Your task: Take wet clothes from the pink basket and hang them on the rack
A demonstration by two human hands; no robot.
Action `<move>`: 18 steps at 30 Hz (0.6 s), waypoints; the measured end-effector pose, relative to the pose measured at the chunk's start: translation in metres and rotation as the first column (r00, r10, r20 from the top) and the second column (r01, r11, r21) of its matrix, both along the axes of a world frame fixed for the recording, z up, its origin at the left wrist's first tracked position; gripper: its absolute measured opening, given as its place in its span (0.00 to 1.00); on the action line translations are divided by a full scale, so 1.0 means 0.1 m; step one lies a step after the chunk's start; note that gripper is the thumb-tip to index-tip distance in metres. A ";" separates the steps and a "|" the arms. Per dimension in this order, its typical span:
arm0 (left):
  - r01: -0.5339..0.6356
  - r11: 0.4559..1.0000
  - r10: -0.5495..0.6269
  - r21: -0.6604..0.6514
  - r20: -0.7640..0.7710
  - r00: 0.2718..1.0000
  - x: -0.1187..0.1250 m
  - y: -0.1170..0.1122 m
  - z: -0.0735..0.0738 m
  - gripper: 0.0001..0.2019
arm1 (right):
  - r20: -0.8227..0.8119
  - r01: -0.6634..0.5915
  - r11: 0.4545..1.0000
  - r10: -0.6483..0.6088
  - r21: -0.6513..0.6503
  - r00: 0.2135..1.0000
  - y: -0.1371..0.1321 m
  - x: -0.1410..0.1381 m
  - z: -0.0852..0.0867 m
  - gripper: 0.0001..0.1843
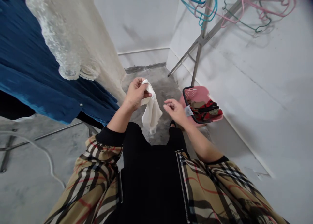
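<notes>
Cloth [152,113]: where is it?

It hangs from the left hand [136,94], above the gray floor [158,83].

Which way does it point?

Its long side runs up and down, with the low end tipped a bit to the right.

What do the fingers do?

Left fingers curl and pinch the top of the cloth against the thumb. On the right hand [174,111], the fingers bend loosely and pinch nothing.

What makes this hold good?

A firm pinch at the top lets the cloth hang free.

What is close by?

Past the right hand sits a pink basket [195,89] with clothes [205,110]. A blue shirt [41,64] hangs on the left.
</notes>
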State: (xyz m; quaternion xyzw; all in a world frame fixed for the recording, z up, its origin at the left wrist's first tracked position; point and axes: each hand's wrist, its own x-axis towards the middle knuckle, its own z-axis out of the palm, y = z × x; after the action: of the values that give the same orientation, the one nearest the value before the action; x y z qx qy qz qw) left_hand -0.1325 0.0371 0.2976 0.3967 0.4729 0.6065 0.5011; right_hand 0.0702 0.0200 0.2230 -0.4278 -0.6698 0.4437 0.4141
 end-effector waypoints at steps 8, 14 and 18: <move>-0.039 0.990 0.041 0.133 -0.017 0.999 0.12 -0.10 0.06 0.13 | 0.027 0.065 0.993 -0.063 -0.094 0.998 -0.31 -0.33 -0.25 0.19; -0.039 0.982 0.054 0.185 -0.076 0.996 -0.18 -0.05 0.07 0.15 | -0.113 0.173 0.973 -0.192 -0.156 0.975 0.12 0.17 -0.15 0.18; 0.020 0.989 0.004 0.146 -0.164 0.986 -0.39 -0.02 0.05 0.26 | -0.359 0.114 0.940 -0.233 -0.322 0.904 0.30 0.55 0.20 0.16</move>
State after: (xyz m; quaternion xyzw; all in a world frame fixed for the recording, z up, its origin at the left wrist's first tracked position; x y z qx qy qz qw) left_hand -0.1712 0.0346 0.3023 0.4831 0.4647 0.6031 0.4323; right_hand 0.1255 0.0503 0.2430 -0.4456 -0.4588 0.5755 0.5096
